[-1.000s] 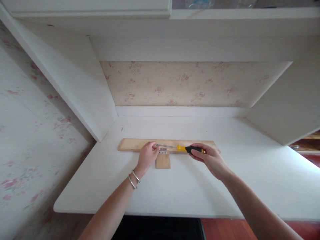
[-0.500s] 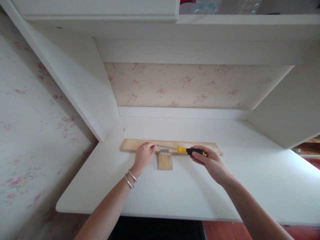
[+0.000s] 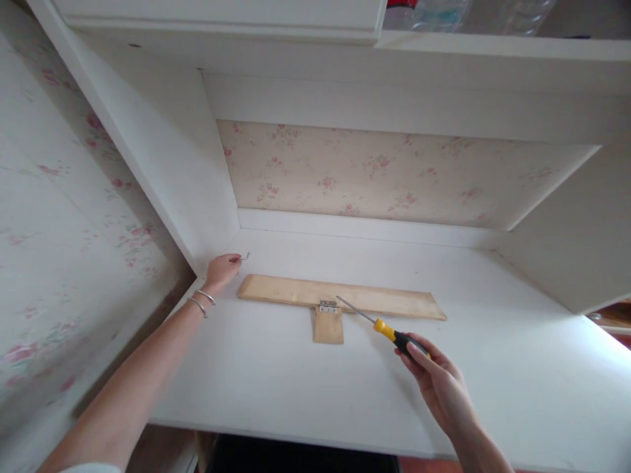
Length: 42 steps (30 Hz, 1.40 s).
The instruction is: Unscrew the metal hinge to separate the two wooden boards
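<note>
My right hand is closed around the black and yellow handle of a screwdriver. Its thin shaft points up and left, with the tip over the long wooden board, just right of a small metal hinge. The hinge lies where the long board meets a short wooden piece. My left hand, with two bangles on the wrist, is beyond the board's left end. Its fingertips are pinched together beside a small, thin, greyish thing; what they grip is too small to make out.
The boards lie on a white desk with a raised back edge. A white side panel stands close to my left hand. Overhead runs a shelf with clear plastic containers. A dark object is below the desk's front edge.
My left hand has moved from the screwdriver tip to the far left, past the board's end. My right hand has drawn the screwdriver back toward me and tilted it. The view has shifted slightly.
</note>
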Motion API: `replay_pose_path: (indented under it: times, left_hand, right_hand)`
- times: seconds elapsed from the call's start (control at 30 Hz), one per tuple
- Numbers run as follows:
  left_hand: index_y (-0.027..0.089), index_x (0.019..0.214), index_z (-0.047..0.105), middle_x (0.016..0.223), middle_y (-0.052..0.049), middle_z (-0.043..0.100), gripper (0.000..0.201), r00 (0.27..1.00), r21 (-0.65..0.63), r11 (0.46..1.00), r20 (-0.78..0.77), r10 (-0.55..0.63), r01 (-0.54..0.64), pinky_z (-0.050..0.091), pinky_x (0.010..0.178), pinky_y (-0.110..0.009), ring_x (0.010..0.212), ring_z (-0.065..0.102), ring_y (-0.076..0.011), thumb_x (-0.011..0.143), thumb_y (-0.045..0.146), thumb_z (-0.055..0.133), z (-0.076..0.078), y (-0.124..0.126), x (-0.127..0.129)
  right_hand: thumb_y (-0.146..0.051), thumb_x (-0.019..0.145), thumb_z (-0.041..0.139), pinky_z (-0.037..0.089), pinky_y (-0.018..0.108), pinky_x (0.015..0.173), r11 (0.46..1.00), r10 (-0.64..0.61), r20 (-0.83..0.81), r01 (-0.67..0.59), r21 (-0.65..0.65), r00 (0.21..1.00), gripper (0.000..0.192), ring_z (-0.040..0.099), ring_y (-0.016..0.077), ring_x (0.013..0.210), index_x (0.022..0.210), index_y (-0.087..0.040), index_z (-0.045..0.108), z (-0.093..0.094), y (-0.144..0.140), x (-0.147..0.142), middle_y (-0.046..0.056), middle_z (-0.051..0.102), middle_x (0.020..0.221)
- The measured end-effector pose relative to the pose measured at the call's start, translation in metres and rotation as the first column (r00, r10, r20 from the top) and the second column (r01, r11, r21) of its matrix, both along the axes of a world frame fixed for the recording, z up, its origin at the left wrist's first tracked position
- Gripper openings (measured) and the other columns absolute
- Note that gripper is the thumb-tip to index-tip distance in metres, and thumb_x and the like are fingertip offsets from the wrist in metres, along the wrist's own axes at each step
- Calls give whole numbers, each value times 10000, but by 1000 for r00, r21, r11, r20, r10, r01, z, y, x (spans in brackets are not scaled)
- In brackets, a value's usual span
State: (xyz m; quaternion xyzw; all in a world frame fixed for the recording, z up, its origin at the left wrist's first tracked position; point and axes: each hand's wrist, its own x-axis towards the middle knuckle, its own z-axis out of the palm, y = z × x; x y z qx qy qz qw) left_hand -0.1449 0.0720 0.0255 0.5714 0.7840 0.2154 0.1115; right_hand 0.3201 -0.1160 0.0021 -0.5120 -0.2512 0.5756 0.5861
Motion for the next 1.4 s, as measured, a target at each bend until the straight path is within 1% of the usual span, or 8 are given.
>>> replay_pose_path:
  times: [0.13, 0.3, 0.47, 0.6, 0.73, 0.9, 1.13, 1.4]
  left_hand:
    - [188, 1087, 654, 665, -22, 690, 354, 994, -79, 995, -85, -74, 67, 428, 635, -242, 634, 637, -183, 800, 313, 487, 9, 20, -24]
    - [220, 1016, 685, 871, -31, 711, 304, 963, -142, 974, -179, -203, 178, 431, 720, -248, 742, 646, -191, 757, 234, 524, 17, 48, -39]
    - [223, 902, 713, 1006, -45, 694, 245, 919, -209, 938, -228, -321, 275, 407, 846, -255, 947, 616, -210, 704, 210, 569, 13, 75, -42]
    - [224, 886, 720, 1041, -52, 685, 250, 896, -247, 917, -245, -371, 312, 399, 888, -272, 1001, 599, -221, 699, 205, 555, 8, 89, -43]
    - [200, 969, 702, 1088, -97, 661, 300, 894, -226, 932, -290, -343, 284, 407, 874, -308, 1022, 585, -253, 749, 242, 503, 1, 89, -42]
    - [168, 948, 691, 1003, -128, 678, 327, 917, -197, 959, -306, -257, 203, 428, 771, -310, 934, 608, -265, 800, 308, 435, -8, 78, -43]
    - [185, 914, 681, 816, -56, 702, 342, 941, -229, 949, -209, -267, 219, 410, 642, -246, 737, 629, -196, 798, 404, 447, -17, 68, -43]
    - [172, 879, 675, 958, -97, 687, 302, 956, -162, 973, -218, -197, 163, 407, 696, -274, 888, 614, -244, 784, 337, 442, -24, 74, -38]
  right_hand:
    - [-251, 650, 762, 541, 134, 690, 999, -22, -11, 21, -43, 1000, 321, 657, 143, 820, 955, -239, 667, -8, 1, -1, -3, 661, 975]
    - [-273, 650, 761, 536, 130, 698, 998, -52, -15, 52, -25, 999, 311, 661, 134, 799, 951, -269, 680, -14, 2, -3, -18, 670, 996]
    - [-292, 637, 768, 537, 166, 758, 994, -107, -19, 106, -16, 994, 305, 660, 144, 806, 929, -250, 691, -16, 1, -5, -3, 662, 1033]
    - [-293, 610, 787, 538, 168, 741, 989, -145, -12, 144, -25, 989, 372, 657, 144, 796, 957, -208, 683, -17, 2, -7, 19, 654, 1042]
    - [-294, 621, 784, 531, 166, 749, 988, -151, -14, 150, -38, 988, 380, 652, 142, 813, 971, -195, 675, -18, 3, -8, 26, 647, 1059]
    - [-286, 629, 780, 528, 158, 748, 989, -142, -21, 141, -35, 990, 383, 648, 137, 815, 986, -203, 668, -21, 5, -6, 23, 645, 1071]
    - [-276, 635, 776, 532, 165, 749, 988, -156, -36, 155, -28, 987, 373, 646, 133, 802, 981, -190, 667, -20, 8, -6, 33, 650, 1068]
    - [-282, 650, 766, 535, 161, 739, 986, -170, -77, 169, -10, 983, 368, 647, 129, 794, 990, -185, 664, -20, 5, -3, 40, 655, 1064]
